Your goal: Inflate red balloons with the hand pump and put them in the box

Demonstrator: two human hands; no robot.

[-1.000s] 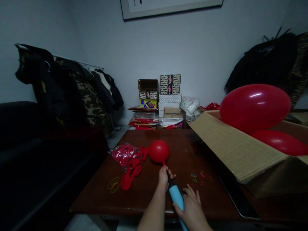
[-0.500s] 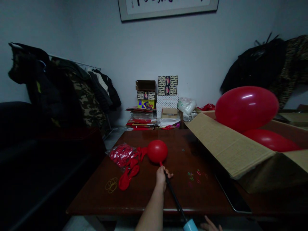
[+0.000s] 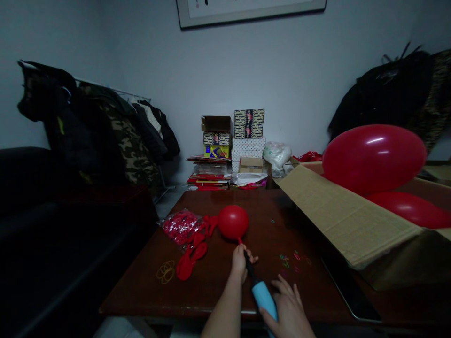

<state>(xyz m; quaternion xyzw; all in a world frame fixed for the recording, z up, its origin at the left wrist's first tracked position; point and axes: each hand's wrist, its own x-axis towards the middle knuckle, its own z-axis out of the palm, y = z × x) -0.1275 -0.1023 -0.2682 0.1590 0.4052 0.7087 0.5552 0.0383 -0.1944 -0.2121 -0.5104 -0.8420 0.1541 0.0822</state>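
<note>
A small, partly inflated red balloon (image 3: 233,222) sits above the table on the nozzle end of a hand balloon pump (image 3: 264,300). My left hand (image 3: 240,260) is closed around the balloon's neck and the pump's black tip. At the pump's light blue barrel is my right hand (image 3: 287,307), its thumb across the barrel and its fingers stretched loosely on the far side. The barrel's lower end is hidden by this hand. Left of the balloon lie several flat red balloons (image 3: 190,258) and a clear bag of more balloons (image 3: 183,226).
Yellow rings (image 3: 165,271) lie at the left on the brown table (image 3: 141,293). Small coloured clips (image 3: 284,261) are scattered right of my hands. A dark flat device (image 3: 352,291) lies beside an open cardboard box (image 3: 352,216) holding large red balloons (image 3: 373,158).
The pump's blue barrel has slid up toward the balloon, covering most of the black rod. My right hand has come up with it. The red balloon looks slightly larger.
</note>
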